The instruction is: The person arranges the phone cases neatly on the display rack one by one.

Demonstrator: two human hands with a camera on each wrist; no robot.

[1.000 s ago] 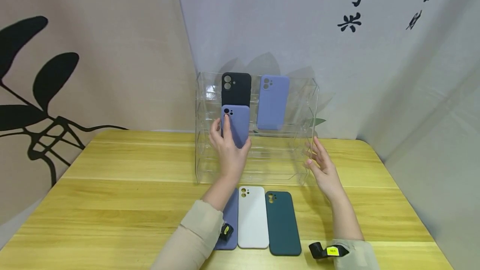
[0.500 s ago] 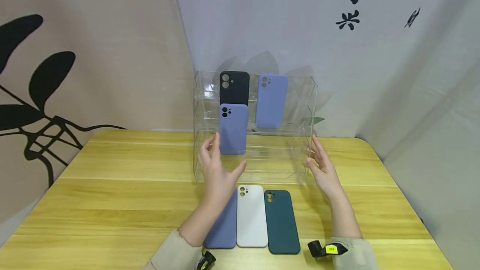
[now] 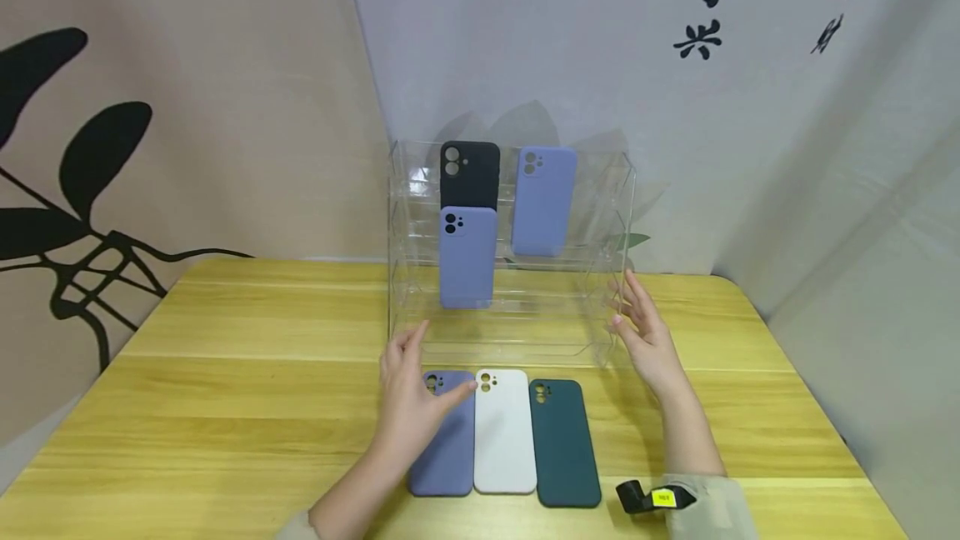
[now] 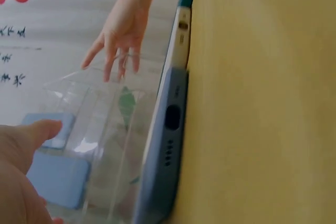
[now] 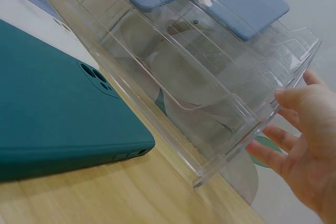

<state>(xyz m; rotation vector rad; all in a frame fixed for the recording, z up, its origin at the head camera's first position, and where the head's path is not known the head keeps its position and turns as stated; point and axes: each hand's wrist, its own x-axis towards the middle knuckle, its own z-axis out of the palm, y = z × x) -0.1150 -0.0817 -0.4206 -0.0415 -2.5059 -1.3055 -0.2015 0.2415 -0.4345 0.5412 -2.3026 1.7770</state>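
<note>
My left hand (image 3: 408, 407) hovers at the left end of a row of phone cases, thumb and fingers spread and holding nothing. Beneath it lies a greyish-purple phone case (image 3: 444, 465), partly covered by the hand. Beside that lie a white phone case (image 3: 505, 440) and a dark green phone case (image 3: 564, 448). Behind them stands a clear tiered display rack (image 3: 555, 327). A lavender phone case (image 3: 467, 261) leans in it, below a black phone case (image 3: 470, 173); another lavender case (image 3: 544, 202) leans on the right. My right hand (image 3: 651, 348) touches the rack's right side with fairly straight fingers.
A wooden table (image 3: 225, 407) carries everything. Close behind the rack hangs a pale cloth backdrop (image 3: 480, 40) with dark characters and leaf prints.
My left hand has let go of the lavender phone case in the rack and drawn back down toward the greyish-purple case. The right hand stays at the rack's side.
</note>
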